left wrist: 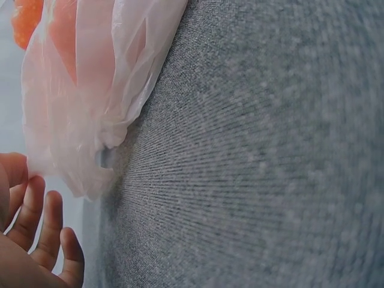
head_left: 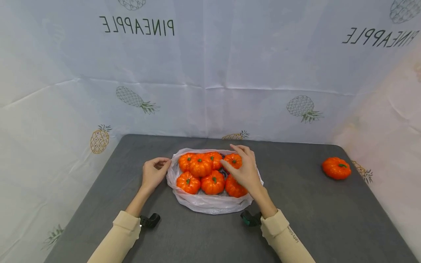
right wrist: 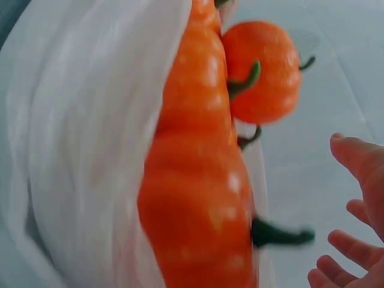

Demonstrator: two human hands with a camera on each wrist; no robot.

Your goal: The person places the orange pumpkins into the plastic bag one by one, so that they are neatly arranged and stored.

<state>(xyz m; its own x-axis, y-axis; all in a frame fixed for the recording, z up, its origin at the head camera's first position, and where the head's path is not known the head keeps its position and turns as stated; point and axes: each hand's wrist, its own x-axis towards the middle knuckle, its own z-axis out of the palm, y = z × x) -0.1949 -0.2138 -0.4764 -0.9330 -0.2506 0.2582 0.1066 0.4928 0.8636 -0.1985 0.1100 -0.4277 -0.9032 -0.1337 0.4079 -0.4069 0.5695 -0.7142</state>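
Several small orange pumpkins (head_left: 213,182) with green stems sit inside a thin white plastic bag (head_left: 210,208), its mouth spread open on the grey table. At the bag's left edge my left hand (head_left: 154,173) pinches the rim; the left wrist view shows thumb and forefinger on the plastic film (left wrist: 66,144), other fingers apart. My right hand (head_left: 246,171) hovers over the right side of the bag, thumb and fingers spread, holding nothing. Beneath it, two pumpkins are partly covered in the head view. From the right wrist, a large pumpkin (right wrist: 198,204) appears close up, apart from the fingers.
Another orange pumpkin (head_left: 336,168) lies alone near the table's right edge. The grey tabletop (head_left: 296,204) extends around the bag. Behind and beside it hangs a white cloth (head_left: 210,73) printed with pineapples. A dark wrist device (head_left: 150,221) shows beside the left sleeve.
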